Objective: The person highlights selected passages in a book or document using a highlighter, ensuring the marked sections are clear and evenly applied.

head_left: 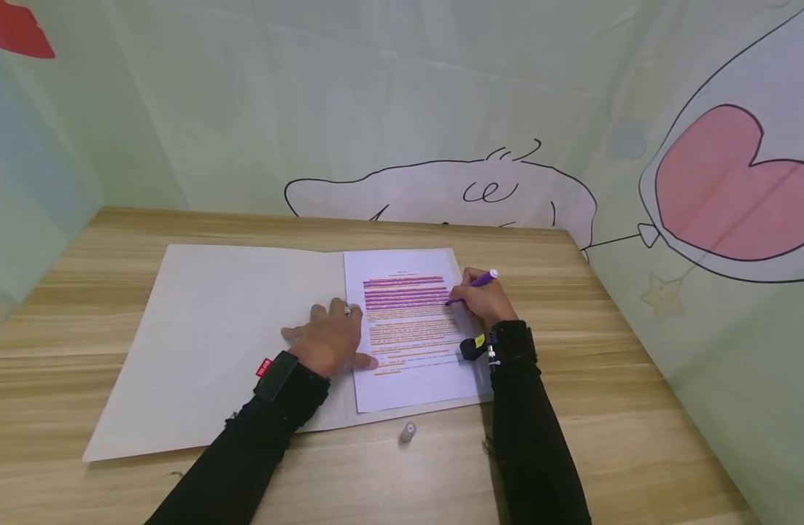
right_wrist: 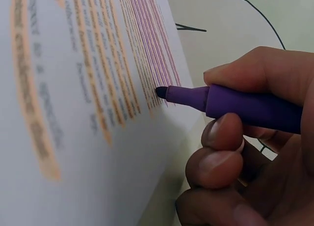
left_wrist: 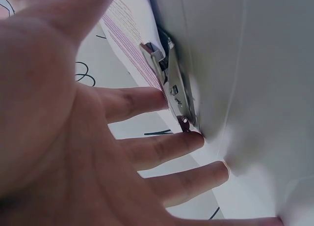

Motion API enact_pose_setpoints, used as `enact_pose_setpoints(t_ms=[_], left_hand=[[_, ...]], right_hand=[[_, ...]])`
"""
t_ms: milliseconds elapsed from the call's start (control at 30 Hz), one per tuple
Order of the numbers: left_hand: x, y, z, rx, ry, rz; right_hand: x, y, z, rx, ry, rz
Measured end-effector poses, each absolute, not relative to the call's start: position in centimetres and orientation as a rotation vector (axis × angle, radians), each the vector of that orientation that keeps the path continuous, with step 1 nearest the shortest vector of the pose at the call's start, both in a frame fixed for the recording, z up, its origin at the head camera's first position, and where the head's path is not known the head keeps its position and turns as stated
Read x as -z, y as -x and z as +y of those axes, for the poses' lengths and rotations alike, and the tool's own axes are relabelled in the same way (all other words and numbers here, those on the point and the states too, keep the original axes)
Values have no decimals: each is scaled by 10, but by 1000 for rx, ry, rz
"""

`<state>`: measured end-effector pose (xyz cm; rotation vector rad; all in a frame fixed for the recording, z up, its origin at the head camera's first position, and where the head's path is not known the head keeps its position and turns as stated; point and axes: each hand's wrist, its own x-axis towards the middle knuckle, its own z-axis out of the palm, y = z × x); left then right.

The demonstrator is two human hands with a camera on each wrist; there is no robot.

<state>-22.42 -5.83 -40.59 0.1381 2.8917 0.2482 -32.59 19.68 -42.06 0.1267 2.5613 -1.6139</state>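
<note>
The worktop (head_left: pixel 638 437) carries an open folder (head_left: pixel 198 343), and on its right side lies the page (head_left: pixel 411 328), purple stripes over the upper lines, orange below. The left hand (head_left: pixel 330 339) is spread across the folder and the page's left edge, fingers by the metal clip (left_wrist: pixel 177 91); firm, even pressure there should stop the page creeping. The right hand (head_left: pixel 487 299) pinches the purple marker (right_wrist: pixel 245 105), its tip at the right end of the purple rows; light, level strokes should keep bands neat. The cap (head_left: pixel 408 432) sits near the folder's lower edge.
</note>
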Motion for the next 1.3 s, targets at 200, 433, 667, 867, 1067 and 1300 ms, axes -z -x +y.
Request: enact_pose_setpoints(t_ms=[200,433,667,867,1067,1300], left_hand=[[405,224,-58,-245,-138,2890],[404,223,-57,-246,-138,2885],[403,223,-58,-254,-139,2892],[402,222,-60,-250,-143,2895],[402,223,-61,-244,-133,2894],[404,225,-58,-249,-124,2887]], right_hand=[[421,327,202,1601,-151,2546],[421,328,206,1618,-184,2522],[424,330,215,1799,-150,2355],[413,326,212,1987,-141,2236],[402,316,161,1995,79,2290],[426,303,104,1843,159,2311]])
